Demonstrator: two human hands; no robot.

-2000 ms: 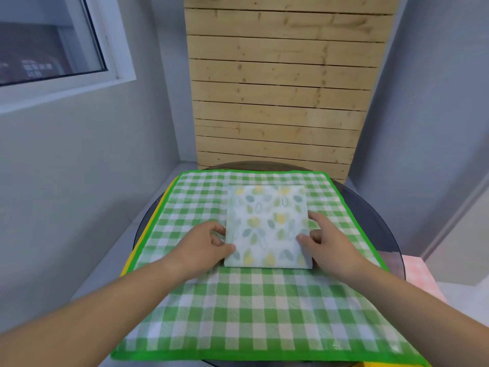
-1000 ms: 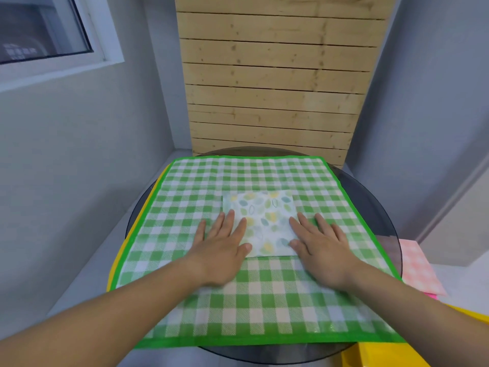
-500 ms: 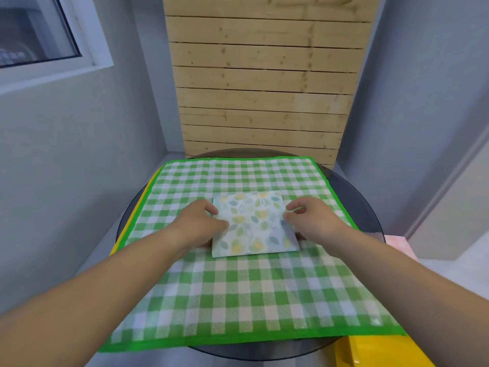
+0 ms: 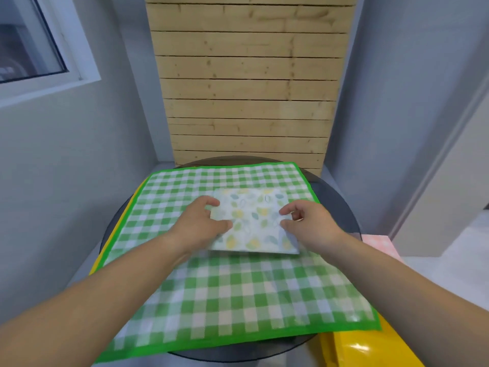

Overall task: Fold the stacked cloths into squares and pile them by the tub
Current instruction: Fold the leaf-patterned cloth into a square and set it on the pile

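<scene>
Desk [image 4: 341, 207]: round, dark glass, covered by a spread green gingham cloth [image 4: 238, 292]. Leaf-print cloth [image 4: 251, 223], folded to a square, sits on the gingham just far of centre. Left grip [image 4: 201, 223] pinches the square's left edge, thumb on top. Right grip [image 4: 309, 223] pinches its right edge, fingers curled. Yellow cloth edge [image 4: 117, 231] shows under the gingham at left. Pink checked cloth [image 4: 378, 242] lies beyond the right rim. Yellow tub [image 4: 370, 350], partly in view, near right.
</scene>
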